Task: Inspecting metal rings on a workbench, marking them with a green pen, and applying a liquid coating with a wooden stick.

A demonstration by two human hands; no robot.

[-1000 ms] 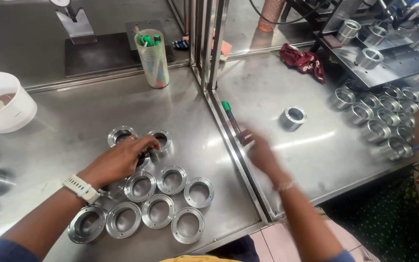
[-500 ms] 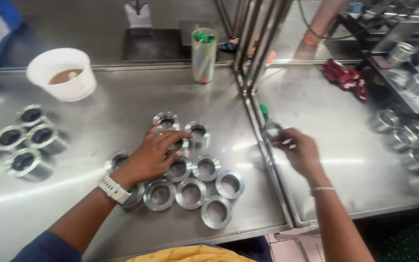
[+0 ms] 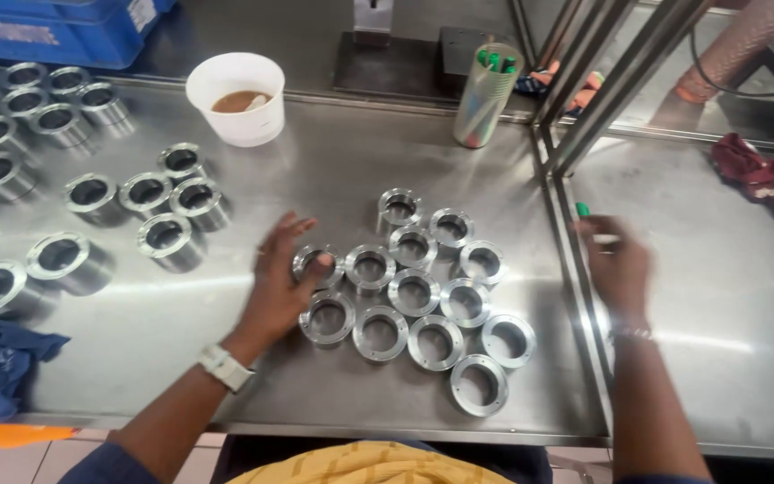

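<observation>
L hand (image 3: 281,278) fingers spread, thumb on ring (image 3: 317,265) at cluster edge; R hand (image 3: 618,264) pinching green-capped marker (image 3: 595,226); suggest steadying ring flat w/ L before marking.

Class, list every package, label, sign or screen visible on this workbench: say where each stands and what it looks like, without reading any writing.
Blue crate: top left edge of the bench, rectangular, blue plastic.
Label: on the crate's right end, small white rectangle.
White tub: back of the bench, round, brownish contents.
No screens or signs in view.
</observation>
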